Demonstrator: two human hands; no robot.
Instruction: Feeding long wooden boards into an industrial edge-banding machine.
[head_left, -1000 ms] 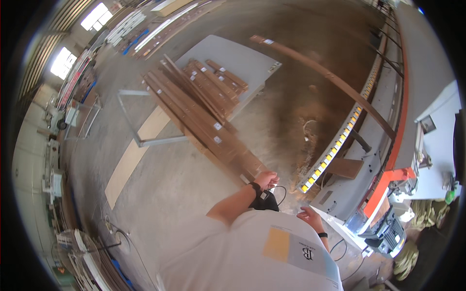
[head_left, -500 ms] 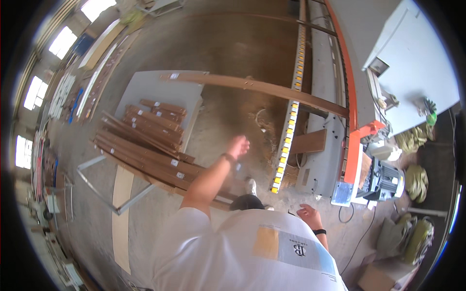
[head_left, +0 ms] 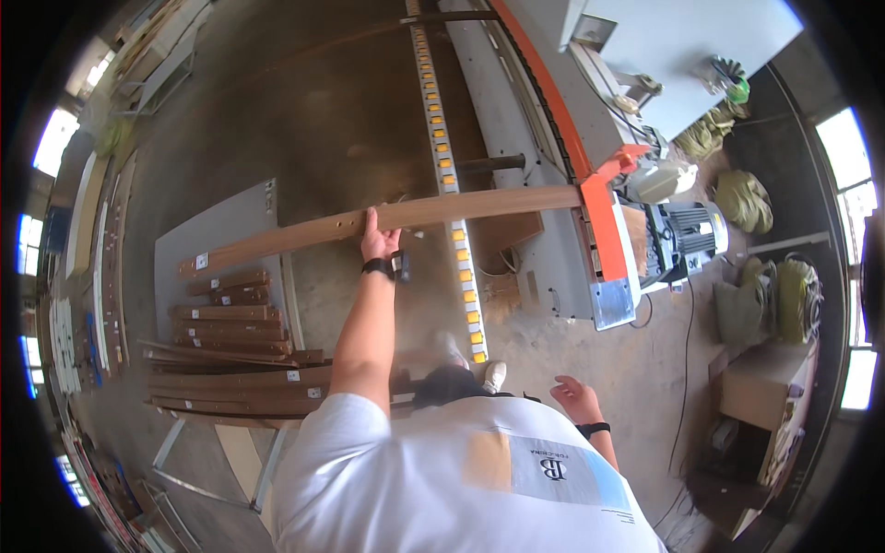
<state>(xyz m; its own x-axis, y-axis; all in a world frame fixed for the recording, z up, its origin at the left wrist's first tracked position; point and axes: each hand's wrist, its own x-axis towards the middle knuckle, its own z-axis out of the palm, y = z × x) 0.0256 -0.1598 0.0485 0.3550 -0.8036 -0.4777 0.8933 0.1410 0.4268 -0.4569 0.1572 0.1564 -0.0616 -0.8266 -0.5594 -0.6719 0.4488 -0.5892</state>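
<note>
A long brown board (head_left: 286,234) lies crosswise in front of me, over a roller strip, with its right end at the orange machine rail. My left hand (head_left: 379,241) is closed on its near edge, thumb on top and the other fingers partly hidden below it. Two small holes and a white label show on the board left of that hand. My right hand (head_left: 576,398) hangs low at my right side, loosely curled with fingers apart and nothing in it.
The roller strip (head_left: 469,297) with yellow rollers runs away from my feet beside a machine with an orange rail (head_left: 604,226) and motor (head_left: 687,238). Several brown boards (head_left: 235,382) are stacked at left. Sacks (head_left: 745,201), a carton (head_left: 763,382) and a floor cable (head_left: 684,396) are at right.
My left hand, empty before, has reached the long board and gripped it. The board's right end now sits nearer the orange corner. The view has turned; my right hand stays low.
</note>
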